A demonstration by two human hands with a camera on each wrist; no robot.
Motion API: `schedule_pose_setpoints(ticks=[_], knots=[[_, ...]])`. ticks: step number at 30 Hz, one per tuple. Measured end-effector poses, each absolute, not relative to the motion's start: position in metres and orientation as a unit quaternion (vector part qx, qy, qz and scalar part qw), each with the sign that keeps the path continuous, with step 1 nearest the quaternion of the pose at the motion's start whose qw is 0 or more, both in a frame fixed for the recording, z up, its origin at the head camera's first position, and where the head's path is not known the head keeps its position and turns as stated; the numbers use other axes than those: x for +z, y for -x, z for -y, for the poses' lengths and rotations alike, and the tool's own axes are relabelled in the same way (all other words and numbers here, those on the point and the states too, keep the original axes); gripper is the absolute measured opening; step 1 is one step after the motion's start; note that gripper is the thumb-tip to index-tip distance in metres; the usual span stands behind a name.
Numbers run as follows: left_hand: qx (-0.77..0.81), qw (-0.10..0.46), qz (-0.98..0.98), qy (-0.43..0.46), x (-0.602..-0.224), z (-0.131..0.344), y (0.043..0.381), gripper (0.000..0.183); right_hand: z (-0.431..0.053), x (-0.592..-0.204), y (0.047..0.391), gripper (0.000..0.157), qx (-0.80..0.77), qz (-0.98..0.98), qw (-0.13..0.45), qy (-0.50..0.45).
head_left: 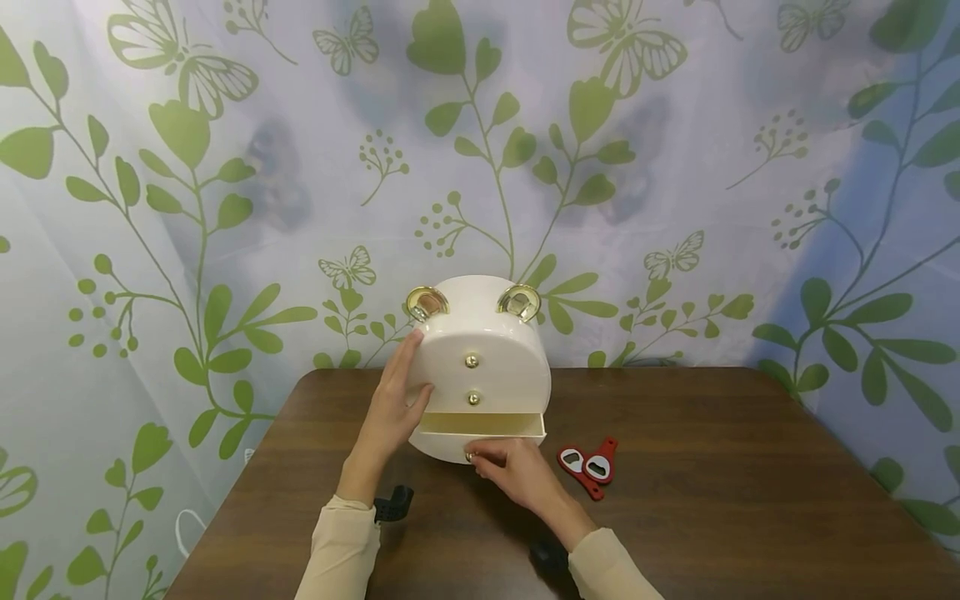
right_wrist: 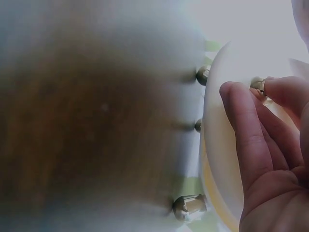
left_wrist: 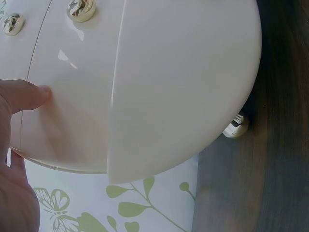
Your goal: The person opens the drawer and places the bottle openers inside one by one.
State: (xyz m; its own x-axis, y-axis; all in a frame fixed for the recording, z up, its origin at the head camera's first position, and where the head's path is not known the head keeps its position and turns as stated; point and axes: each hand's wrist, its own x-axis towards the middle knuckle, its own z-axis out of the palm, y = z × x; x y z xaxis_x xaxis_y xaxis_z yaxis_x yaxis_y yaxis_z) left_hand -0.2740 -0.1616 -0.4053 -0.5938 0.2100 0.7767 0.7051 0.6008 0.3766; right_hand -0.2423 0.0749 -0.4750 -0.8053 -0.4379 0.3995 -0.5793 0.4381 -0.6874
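Head view shows the grip of the right hand [head_left: 521, 473] pinching a small round gold knob [head_left: 468, 456] on the glossy white curved bottom drawer [head_left: 442, 447], which stands partly out: apparently midway, direction unclear. Two upper drawers [head_left: 502, 379] sit closed. The left hand [head_left: 392, 410], fingers extended, braces the rounded white cabinet [head_left: 472, 321] on the brown wooden worktop [head_left: 697, 475], near two red bottle openers [head_left: 598, 468].

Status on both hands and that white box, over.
Right hand pinching bottom knob; left hand on white box. Bottom drawer open. Red bottle openers to the right, not blocking.
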Motion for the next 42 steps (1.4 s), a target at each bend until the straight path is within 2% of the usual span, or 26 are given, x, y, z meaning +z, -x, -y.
schedule_pose_setpoints(ticks=[17, 26, 34, 39, 42], knots=[[-0.355, 0.353, 0.818, 0.282, -0.406, 0.163, 0.276, 0.088, -0.077, -0.470, 0.214, 0.015, 0.370, 0.844, 0.131, -0.365], [-0.362, 0.350, 0.819, 0.275, -0.408, 0.165, 0.274, 0.087, -0.078, -0.463, 0.208, 0.021, 0.353, 0.854, 0.081, -0.374], [-0.365, 0.343, 0.821, 0.276, -0.409, 0.165, 0.276, 0.087, -0.096, -0.436, 0.208, 0.022, 0.372, 0.844, 0.041, -0.385], [-0.365, 0.346, 0.817, 0.283, -0.407, 0.165, 0.277, 0.086, -0.116, -0.419, 0.213, 0.018, 0.429, 0.833, 0.049, -0.347], [-0.366, 0.347, 0.815, 0.284, -0.407, 0.164, 0.277, 0.086, -0.129, -0.412, 0.217, 0.013, 0.433, 0.836, 0.082, -0.327]])
